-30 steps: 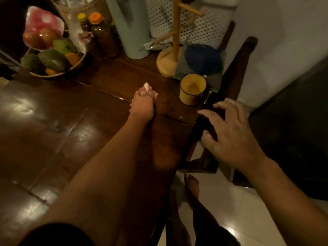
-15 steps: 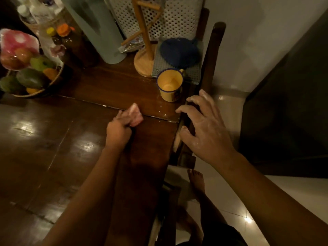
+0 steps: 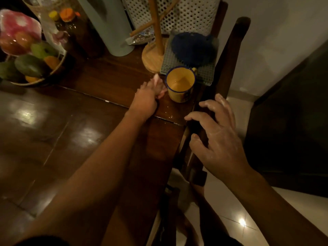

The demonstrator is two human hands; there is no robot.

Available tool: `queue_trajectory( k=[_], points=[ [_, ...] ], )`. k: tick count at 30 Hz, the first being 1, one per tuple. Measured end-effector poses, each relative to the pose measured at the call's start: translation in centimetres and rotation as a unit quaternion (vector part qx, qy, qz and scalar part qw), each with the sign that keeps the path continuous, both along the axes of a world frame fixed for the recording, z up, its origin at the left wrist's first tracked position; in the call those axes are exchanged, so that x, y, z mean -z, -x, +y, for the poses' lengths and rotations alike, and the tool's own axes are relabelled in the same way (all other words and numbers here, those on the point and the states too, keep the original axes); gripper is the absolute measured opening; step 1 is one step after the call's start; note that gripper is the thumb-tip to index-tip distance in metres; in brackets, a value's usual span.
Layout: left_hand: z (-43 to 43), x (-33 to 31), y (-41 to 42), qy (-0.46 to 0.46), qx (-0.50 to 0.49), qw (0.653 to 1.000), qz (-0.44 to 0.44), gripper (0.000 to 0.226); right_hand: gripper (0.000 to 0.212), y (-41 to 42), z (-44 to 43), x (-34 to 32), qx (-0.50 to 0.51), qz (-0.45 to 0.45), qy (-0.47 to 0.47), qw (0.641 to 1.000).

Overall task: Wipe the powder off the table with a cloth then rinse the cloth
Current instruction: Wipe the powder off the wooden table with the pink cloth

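Observation:
My left hand (image 3: pixel 147 100) grips a small pink cloth (image 3: pixel 158 82) and presses it onto the dark wooden table (image 3: pixel 113 80), right beside the yellow mug (image 3: pixel 181 84). Only the cloth's ends show past my fingers. A few pale specks of powder (image 3: pixel 168 114) lie on the wood near the table's right edge. My right hand (image 3: pixel 216 137) hovers with spread, relaxed fingers over the top of a dark wooden chair (image 3: pixel 229 59) beside the table and holds nothing.
Behind the mug stand a wooden mug tree (image 3: pixel 156 48), a grey mat (image 3: pixel 204 75) with a blue scrubber (image 3: pixel 193 47), a pale green jug (image 3: pixel 110 27) and a white perforated basket (image 3: pixel 188 13). A fruit bowl (image 3: pixel 33 64) and bottles (image 3: pixel 65 20) sit at the left. Tiled floor (image 3: pixel 230 210) lies to the right.
My left hand drew the cloth back toward me, then pushed it forward and right until it reached the mug. My right hand stayed over the chair back.

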State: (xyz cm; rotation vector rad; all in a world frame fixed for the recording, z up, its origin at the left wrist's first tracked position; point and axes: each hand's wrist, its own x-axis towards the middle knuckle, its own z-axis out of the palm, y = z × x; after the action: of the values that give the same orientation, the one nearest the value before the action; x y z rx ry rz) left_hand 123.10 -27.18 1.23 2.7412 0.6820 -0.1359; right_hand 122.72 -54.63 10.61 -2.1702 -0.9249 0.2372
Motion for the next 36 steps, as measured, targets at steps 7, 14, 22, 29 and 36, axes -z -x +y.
queue_trajectory(
  k=[7,14,22,29,36],
  points=[
    [1.9,-0.8,-2.3,-0.038,-0.085,0.995,0.023,0.066,0.044,-0.3,0.1,0.1,-0.011,0.020,-0.020,1.000],
    [5.0,-1.6,-3.6,0.012,-0.229,0.973,-0.017,0.060,0.041,-0.4,0.0,0.0,-0.011,0.017,-0.020,1.000],
    [10.2,-1.4,-4.9,-0.050,-0.075,0.993,0.076,0.080,0.044,-0.4,0.1,0.2,0.005,-0.026,0.001,1.000],
    [1.7,-0.8,0.8,-0.021,-0.076,0.997,0.000,0.083,0.049,-0.4,0.4,0.4,0.013,-0.023,-0.024,0.999],
    [-7.6,-0.3,6.4,0.014,0.020,0.998,-0.056,0.068,0.042,-0.2,0.4,0.3,0.017,-0.042,-0.005,0.999]
  ],
)
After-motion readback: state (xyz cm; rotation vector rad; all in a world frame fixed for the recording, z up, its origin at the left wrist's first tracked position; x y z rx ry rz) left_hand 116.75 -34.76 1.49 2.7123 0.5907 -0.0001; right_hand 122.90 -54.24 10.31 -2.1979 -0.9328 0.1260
